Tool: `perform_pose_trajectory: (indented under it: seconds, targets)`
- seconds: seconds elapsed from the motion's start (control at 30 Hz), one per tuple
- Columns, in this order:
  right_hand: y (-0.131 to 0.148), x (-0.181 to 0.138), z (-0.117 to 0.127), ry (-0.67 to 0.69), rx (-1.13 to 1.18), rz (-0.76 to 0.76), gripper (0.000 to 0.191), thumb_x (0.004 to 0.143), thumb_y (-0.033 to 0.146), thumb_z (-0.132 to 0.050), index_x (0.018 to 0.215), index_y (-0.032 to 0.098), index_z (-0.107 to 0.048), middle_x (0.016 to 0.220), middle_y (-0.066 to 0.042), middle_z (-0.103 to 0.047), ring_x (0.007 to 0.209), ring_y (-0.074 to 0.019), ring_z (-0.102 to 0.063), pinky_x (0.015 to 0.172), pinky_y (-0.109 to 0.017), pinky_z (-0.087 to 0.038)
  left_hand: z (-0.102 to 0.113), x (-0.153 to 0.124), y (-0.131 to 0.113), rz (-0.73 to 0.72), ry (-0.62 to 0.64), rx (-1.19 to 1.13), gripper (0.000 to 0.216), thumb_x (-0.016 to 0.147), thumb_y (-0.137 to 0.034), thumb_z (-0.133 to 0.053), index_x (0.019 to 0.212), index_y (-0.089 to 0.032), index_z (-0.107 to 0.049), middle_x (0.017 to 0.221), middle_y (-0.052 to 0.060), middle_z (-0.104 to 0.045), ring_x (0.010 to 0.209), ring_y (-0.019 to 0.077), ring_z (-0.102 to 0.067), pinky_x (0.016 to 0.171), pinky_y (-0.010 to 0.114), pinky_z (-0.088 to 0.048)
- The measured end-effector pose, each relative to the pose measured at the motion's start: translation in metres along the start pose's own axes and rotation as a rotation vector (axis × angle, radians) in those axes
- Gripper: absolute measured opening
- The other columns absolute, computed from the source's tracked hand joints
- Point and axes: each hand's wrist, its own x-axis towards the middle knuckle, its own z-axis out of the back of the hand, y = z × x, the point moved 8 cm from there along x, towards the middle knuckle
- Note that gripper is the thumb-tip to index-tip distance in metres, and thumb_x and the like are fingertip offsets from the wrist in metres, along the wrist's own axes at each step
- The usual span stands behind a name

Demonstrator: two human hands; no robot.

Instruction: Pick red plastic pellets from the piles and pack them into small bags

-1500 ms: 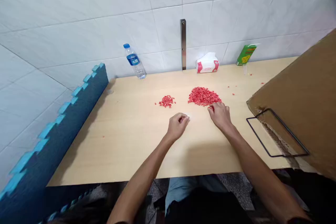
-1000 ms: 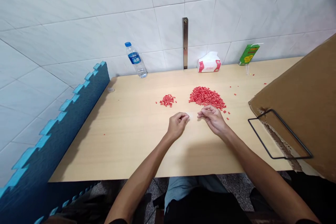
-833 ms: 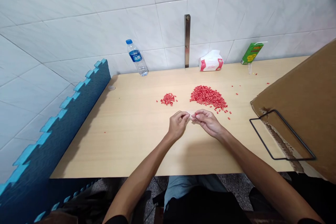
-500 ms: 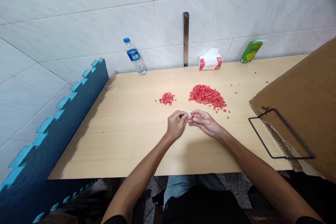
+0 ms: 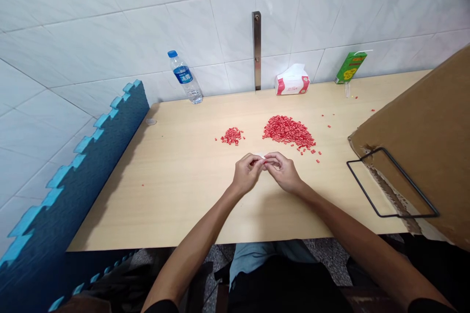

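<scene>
My left hand and my right hand meet at the fingertips above the table. Pinched in the left fingers is a small white piece, mostly hidden. A small red plastic piece shows at the right fingertips, against the white one; whether the two are joined I cannot tell. Beyond the hands lies a large heap of red pieces, with a smaller heap of red pieces to its left.
Along the tiled wall stand a water bottle, a tissue pack and a green drink carton. A blue foam mat borders the left side. A cardboard box with a black wire frame occupies the right.
My right hand has turned inward and its fingers have closed around the red piece, bringing it to the white one. The left hand keeps its pinch. The view has shifted slightly.
</scene>
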Motion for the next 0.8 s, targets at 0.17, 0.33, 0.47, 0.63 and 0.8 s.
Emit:
perform_pose_trajectory:
  seconds: [0.17, 0.33, 0.47, 0.63, 0.8]
  targets:
    - [0.0004, -0.001, -0.0012, 0.033, -0.079, 0.052, 0.021, 0.081, 0.03, -0.061, 0.101, 0.022, -0.059, 0.095, -0.005, -0.069, 0.093, -0.021, -0.069, 0.081, -0.036, -0.058, -0.0015, 0.0007, 0.0004, -0.031, 0.015, 0.088, 0.016, 0.085, -0.03, -0.06, 0.08, -0.017, -0.068, 0.076, 0.003, -0.066, 0.069, 0.0125, -0.059, 0.066, 0.024, -0.046]
    - [-0.0011, -0.0016, -0.0016, 0.033, -0.099, 0.054, 0.021, 0.082, 0.031, -0.061, 0.101, 0.023, -0.06, 0.096, -0.006, -0.069, 0.094, -0.0216, -0.069, 0.08, -0.036, -0.059, -0.0019, 0.0011, 0.0021, -0.039, 0.017, 0.123, 0.017, 0.086, -0.031, -0.059, 0.08, -0.017, -0.068, 0.077, 0.003, -0.067, 0.069, 0.0125, -0.059, 0.065, 0.024, -0.046]
    - [-0.0024, -0.0011, -0.0006, 0.024, -0.105, 0.046, 0.021, 0.082, 0.029, -0.061, 0.103, 0.023, -0.059, 0.097, -0.006, -0.07, 0.093, -0.0218, -0.069, 0.081, -0.037, -0.059, -0.0029, 0.0007, 0.0007, -0.065, 0.026, 0.158, 0.016, 0.086, -0.029, -0.059, 0.082, -0.017, -0.068, 0.077, 0.003, -0.067, 0.07, 0.0124, -0.06, 0.065, 0.024, -0.046]
    - [-0.0037, -0.0021, -0.0004, 0.03, -0.072, 0.022, 0.026, 0.081, 0.03, -0.063, 0.106, 0.024, -0.058, 0.095, -0.006, -0.071, 0.095, -0.0232, -0.07, 0.083, -0.039, -0.058, -0.0032, 0.0006, -0.0005, -0.088, 0.03, 0.237, 0.015, 0.086, -0.028, -0.059, 0.083, -0.018, -0.07, 0.077, 0.004, -0.067, 0.07, 0.0133, -0.06, 0.065, 0.024, -0.046]
    - [-0.0024, -0.0032, -0.0009, 0.027, -0.053, 0.022, 0.023, 0.081, 0.032, -0.065, 0.102, 0.025, -0.058, 0.095, -0.006, -0.072, 0.096, -0.0242, -0.07, 0.084, -0.04, -0.058, -0.0017, 0.0005, -0.0008, -0.111, 0.013, 0.253, 0.015, 0.086, -0.028, -0.059, 0.088, -0.019, -0.071, 0.079, 0.005, -0.068, 0.072, 0.0139, -0.061, 0.065, 0.025, -0.047]
